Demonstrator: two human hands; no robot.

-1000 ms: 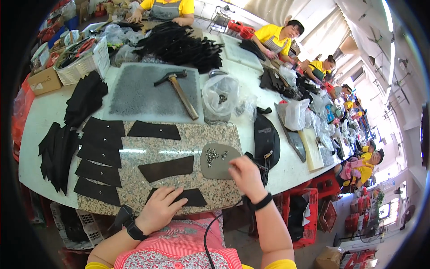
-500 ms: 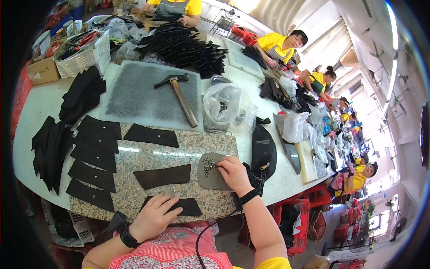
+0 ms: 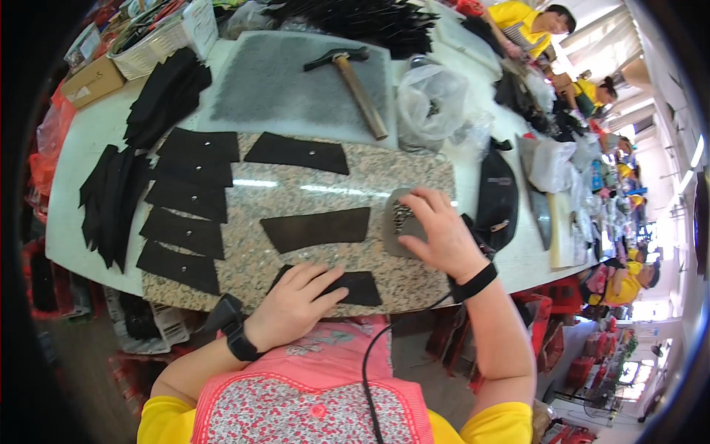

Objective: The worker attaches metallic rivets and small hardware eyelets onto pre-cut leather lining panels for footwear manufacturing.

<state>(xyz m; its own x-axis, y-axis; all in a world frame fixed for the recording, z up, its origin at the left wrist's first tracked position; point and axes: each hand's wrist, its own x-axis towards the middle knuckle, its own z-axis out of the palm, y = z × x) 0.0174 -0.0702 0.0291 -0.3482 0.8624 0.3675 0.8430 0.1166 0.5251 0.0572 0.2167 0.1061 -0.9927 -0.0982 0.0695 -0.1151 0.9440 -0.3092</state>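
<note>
My left hand (image 3: 299, 303) lies with its fingers stretched out on a black, flat, curved-sided piece (image 3: 362, 288) at the front edge of a speckled stone slab (image 3: 244, 255). Over a grey pad (image 3: 396, 243) to the right is my right hand (image 3: 442, 235), thumb and fingers apart, beside a heap of tiny shiny metal bits (image 3: 400, 217). Another black piece (image 3: 318, 228) rests mid-slab. One with a small metal dot (image 3: 296, 152) sits at the slab's far side. Several similar dotted pieces (image 3: 180, 268) overlap in a column on the left.
Beyond the slab, a wooden-handled hammer (image 3: 359, 87) lies on a grey board (image 3: 255, 89). A clear plastic bag (image 3: 442, 92) and a black pouch (image 3: 497, 194) are on the right. Stacks of black pieces (image 3: 166, 98) lie left. Co-workers (image 3: 521, 29) sit farther along the table.
My view has tilted down, so the table appears higher. My right hand's fingers, pinched at the metal bits before, are now spread over the pad. My left hand stays on the front piece.
</note>
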